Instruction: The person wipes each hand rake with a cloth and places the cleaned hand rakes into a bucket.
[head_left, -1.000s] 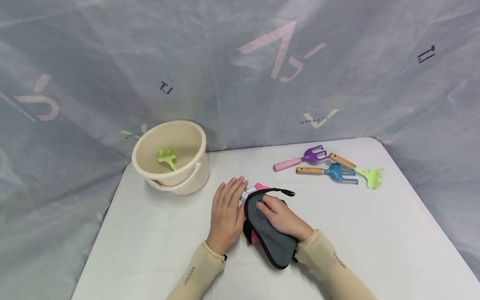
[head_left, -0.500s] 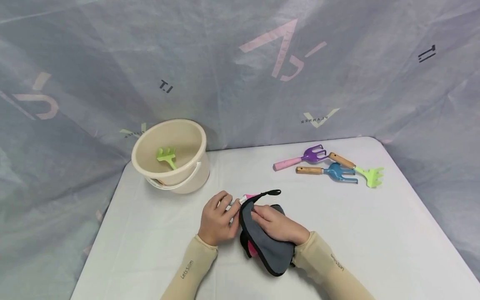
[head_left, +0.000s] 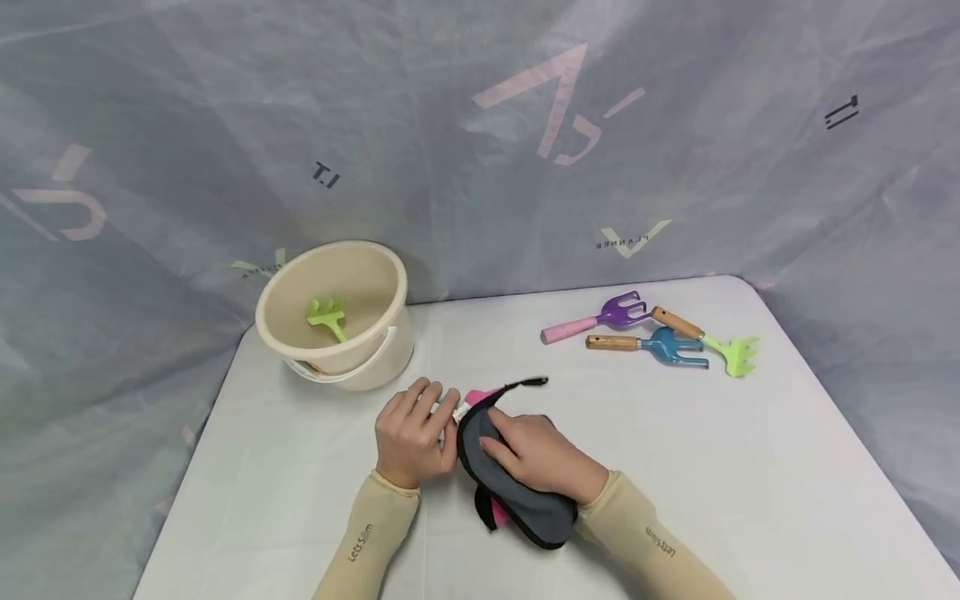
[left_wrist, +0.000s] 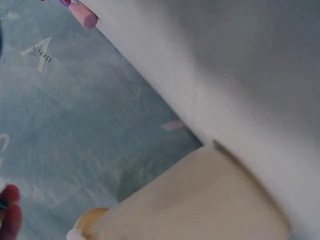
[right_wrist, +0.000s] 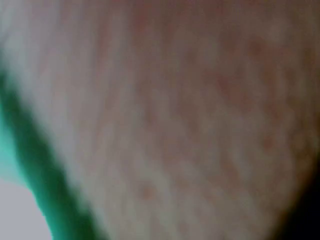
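In the head view the right hand grips a dark grey cloth item with black edging and a black loop, its thumb and a finger bent over the fabric. Pink material shows behind the cloth at the top and again below it. Against the cloth's left edge, the left hand has bent fingers around a small whitish piece, mostly hidden. In the left wrist view only blurred fingertips appear at the left edge; skin fills most of the right wrist view.
A cream bucket at the back left holds a light green rake head. At the back right lie a purple fork with pink handle, a blue fork and a green rake, both wooden-handled, on the white table.
The left hand has gone from flat with straight fingers to bent fingers and moved left. The right hand and grey cloth have shifted left and slightly down.
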